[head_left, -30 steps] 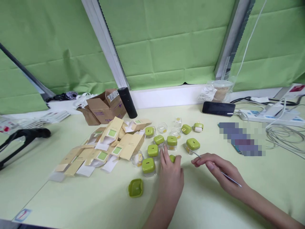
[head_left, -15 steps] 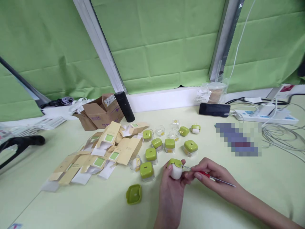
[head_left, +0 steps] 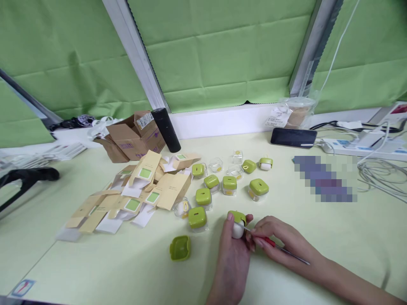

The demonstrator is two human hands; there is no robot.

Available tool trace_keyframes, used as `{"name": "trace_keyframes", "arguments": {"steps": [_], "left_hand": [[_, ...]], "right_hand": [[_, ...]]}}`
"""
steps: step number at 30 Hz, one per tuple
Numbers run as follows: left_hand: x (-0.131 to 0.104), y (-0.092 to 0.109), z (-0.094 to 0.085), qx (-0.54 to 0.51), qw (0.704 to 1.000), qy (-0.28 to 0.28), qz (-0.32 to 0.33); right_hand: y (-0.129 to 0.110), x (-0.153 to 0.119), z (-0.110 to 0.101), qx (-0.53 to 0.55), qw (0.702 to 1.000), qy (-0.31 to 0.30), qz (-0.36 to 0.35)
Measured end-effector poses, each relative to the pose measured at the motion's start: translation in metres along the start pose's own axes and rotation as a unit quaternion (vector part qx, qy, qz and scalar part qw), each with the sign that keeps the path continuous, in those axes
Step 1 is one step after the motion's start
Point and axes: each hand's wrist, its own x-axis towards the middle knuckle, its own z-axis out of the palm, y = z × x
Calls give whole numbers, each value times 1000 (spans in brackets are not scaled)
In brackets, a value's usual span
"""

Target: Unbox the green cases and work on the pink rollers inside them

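Note:
In my left hand (head_left: 231,258) is a small rounded white case with a green cover (head_left: 238,216), gripped between thumb and fingers. My right hand (head_left: 280,237) pinches a slim metal tool with a red grip (head_left: 269,241), whose shaft sticks out at both ends. The tool's front tip lies against the white front of the case, just under the green cover's edge. To the left of my hands, an upturned green lid (head_left: 179,248) rests on the table. Beyond it stand several green-lidded clear boxes (head_left: 197,217). A similar white case with a green cover (head_left: 266,163) sits farther back.
Opened kraft-paper boxes (head_left: 168,190) are piled on the left, before a brown carton (head_left: 136,137) and a black cylinder (head_left: 166,129). A phone (head_left: 294,138), a power strip (head_left: 365,148) and coiled cables (head_left: 381,171) lie at the right back.
The tool's tip has shifted from the case's right side onto its front. My left thumb has moved up the cover's left side. The camera view has shifted slightly.

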Motion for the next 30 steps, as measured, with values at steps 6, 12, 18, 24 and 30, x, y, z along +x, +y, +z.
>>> {"name": "trace_keyframes", "arguments": {"steps": [6, 12, 18, 24, 30], "left_hand": [[1, -2, -1, 23, 999, -20, 30], [-1, -4, -6, 83, 993, -28, 74], [-7, -6, -4, 123, 986, -31, 104], [-12, -4, 8, 156, 981, -1, 111], [-11, -6, 12, 178, 976, -2, 122]], "right_hand": [[-1, 3, -5, -160, 982, 23, -92], [6, -2, -4, -227, 965, 1, -128], [4, -2, 4, -269, 950, 38, -153], [1, -4, -6, -266, 954, -26, -132], [11, -10, -6, -237, 964, -34, -116]]}}
